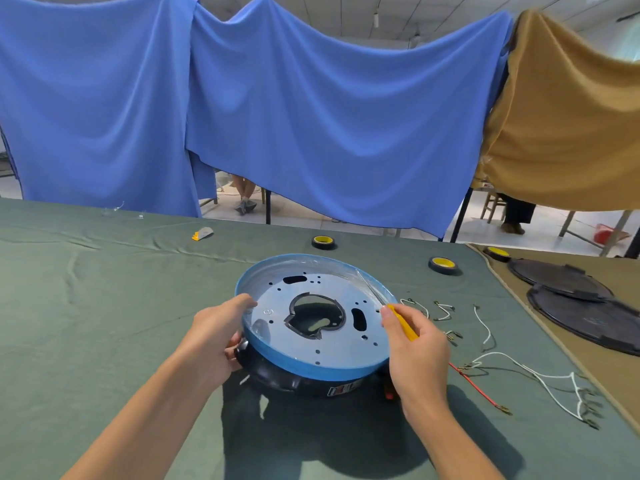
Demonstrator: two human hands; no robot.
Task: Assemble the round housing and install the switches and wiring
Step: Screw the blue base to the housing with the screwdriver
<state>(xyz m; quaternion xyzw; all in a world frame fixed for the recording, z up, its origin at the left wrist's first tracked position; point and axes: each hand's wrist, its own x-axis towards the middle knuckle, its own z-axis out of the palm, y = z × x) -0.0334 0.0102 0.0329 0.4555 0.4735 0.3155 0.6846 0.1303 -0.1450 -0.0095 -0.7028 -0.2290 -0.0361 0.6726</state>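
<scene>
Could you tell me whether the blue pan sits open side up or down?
Open side up: the blue pan shows its holed floor inside the rim.

black base (273, 377): largely hidden under blue pan (311, 367) | label (343, 389) (on base): unreadable | dark covers (585, 320): cropped right

Bright, even light comes from above. The round housing (313, 370) throws a dark shadow toward the viewer on the green cloth (104, 323). The picture is sharp; the wide lens bends the edges.
</scene>
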